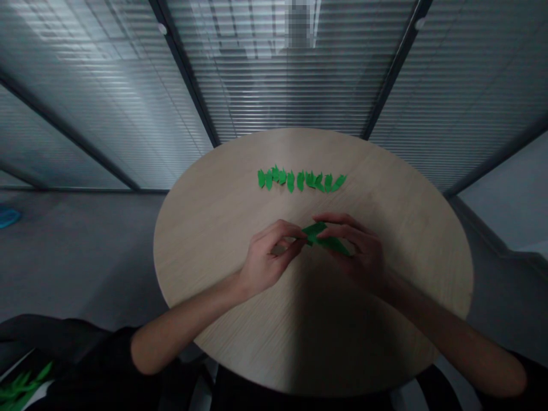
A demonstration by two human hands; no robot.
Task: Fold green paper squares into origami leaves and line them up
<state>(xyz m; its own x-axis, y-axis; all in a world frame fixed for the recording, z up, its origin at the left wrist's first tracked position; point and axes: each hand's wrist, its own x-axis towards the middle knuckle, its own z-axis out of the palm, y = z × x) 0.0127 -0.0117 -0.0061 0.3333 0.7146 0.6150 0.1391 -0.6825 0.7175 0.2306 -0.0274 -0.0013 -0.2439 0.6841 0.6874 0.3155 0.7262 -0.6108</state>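
Observation:
A bright green leaf-shaped piece (334,245), thin and apparently folded or overlapping, is held above the round table between my two hands. My left hand (274,251) pinches its left end between thumb and fingertips. On the other side, my right hand (357,248) closes its fingers around the right part, partly covering it. Whether this is one piece or two, I cannot tell. Beyond my hands, several small green leaf-shaped pieces (291,181) lie in a row on the tabletop, some touching or overlapping.
The round wooden table (205,228) stands close to glass partitions with blinds (291,97). More green leafy strips (25,388) show at the bottom left, beside a dark chair. A blue object (7,216) lies on the floor at the far left.

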